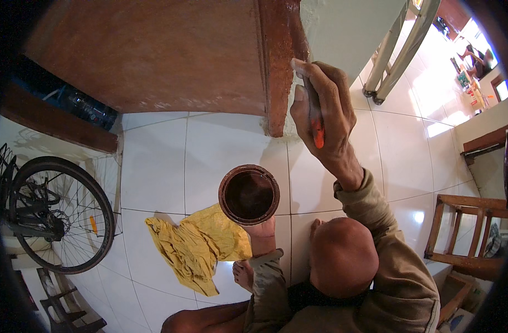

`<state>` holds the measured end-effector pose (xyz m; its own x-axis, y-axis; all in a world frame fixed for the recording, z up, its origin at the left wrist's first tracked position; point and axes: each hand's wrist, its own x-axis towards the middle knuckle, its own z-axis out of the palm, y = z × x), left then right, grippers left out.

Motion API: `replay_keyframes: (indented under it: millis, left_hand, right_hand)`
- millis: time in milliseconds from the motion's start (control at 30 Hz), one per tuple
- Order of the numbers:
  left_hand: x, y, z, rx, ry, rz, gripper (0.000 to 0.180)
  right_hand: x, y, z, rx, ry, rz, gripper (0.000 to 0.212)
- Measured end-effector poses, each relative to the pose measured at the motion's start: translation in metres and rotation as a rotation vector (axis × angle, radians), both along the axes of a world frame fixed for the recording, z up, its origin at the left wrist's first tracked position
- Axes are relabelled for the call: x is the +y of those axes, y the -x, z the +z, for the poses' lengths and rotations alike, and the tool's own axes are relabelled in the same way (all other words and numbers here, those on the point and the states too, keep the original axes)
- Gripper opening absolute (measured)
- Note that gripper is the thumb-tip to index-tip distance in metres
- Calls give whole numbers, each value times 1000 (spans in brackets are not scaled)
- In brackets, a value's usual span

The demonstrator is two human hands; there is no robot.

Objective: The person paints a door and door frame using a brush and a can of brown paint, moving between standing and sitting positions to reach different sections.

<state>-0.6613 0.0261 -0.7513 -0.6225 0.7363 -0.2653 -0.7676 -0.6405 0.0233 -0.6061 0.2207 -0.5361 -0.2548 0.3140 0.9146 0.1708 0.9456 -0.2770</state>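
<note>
My right hand (pixel 331 108) is closed round a slim paintbrush (pixel 317 125) whose handle end is orange-red. Its fingertips are up against the edge of the brown door frame (pixel 279 72), beside the pale wall (pixel 343 36); the bristles are hidden behind the fingers. Lower down, my left hand (pixel 260 228) holds up a round open can (pixel 223 194) of dark brown paint, with most of the fingers out of sight beneath it. A crumpled yellow cloth (pixel 193 250) lies on the floor left of that hand, partly covered by the can.
A brown door panel (pixel 171 55) fills the upper left. On the left stands a bicycle wheel (pixel 60 213). Metal ladder legs (pixel 398 61) rest on the white tiles (pixel 154 166) at upper right. A wooden frame (pixel 459 227) is at right. My bare foot (pixel 243 275) is near the cloth.
</note>
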Motion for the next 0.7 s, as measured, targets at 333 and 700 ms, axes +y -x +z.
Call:
replay_keyframes:
  millis: [333,700]
  left_hand:
    - [2,-3,5,10,51,-1,63]
    - [2,-2,-9,41,18,17,65]
  right_hand:
    - [4,-3,14,66,-150,35,35]
    - [5,-1,-35,-75,-38,8,51]
